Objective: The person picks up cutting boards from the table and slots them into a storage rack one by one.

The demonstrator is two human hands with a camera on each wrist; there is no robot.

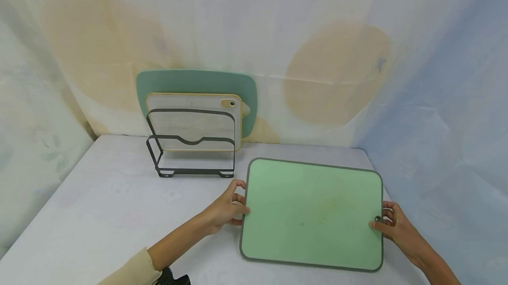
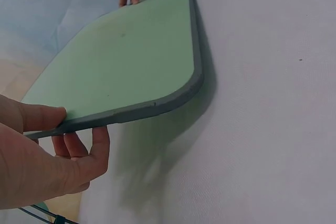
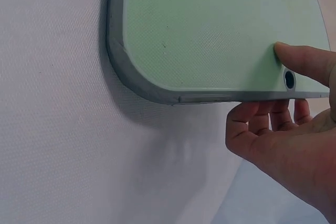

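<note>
Sleeve cuff [image 1: 131, 269] at bottom left of the head view, then the left hand [image 1: 224, 210] pinching the left short edge of the green cutting board [image 1: 313, 214], thumb on top, fingers [image 2: 79, 148] curled under. Right hand [image 1: 398, 227] pinches the opposite short edge by the small hanging hole [image 3: 289, 79], thumb on top, fingers curled below. Board sits lower right of centre in the head view, held off the white table [image 1: 99, 214]; both wrist views show a shadow and a gap under it. Looks rigid, thin plastic, probably light; textured face with a grey rim [image 3: 118, 51], so likely decent grip. The two short edges seem the best hold, since a one-handed pinch could let it tip. Wire rack [image 1: 192, 144] upper left of the board holds a white board [image 1: 194, 121] and a teal board [image 1: 198, 83] upright behind it; front slots look open. Bare table between board and rack. Cloth backdrop [image 1: 436, 99] is close on the right, so little room that side.
</note>
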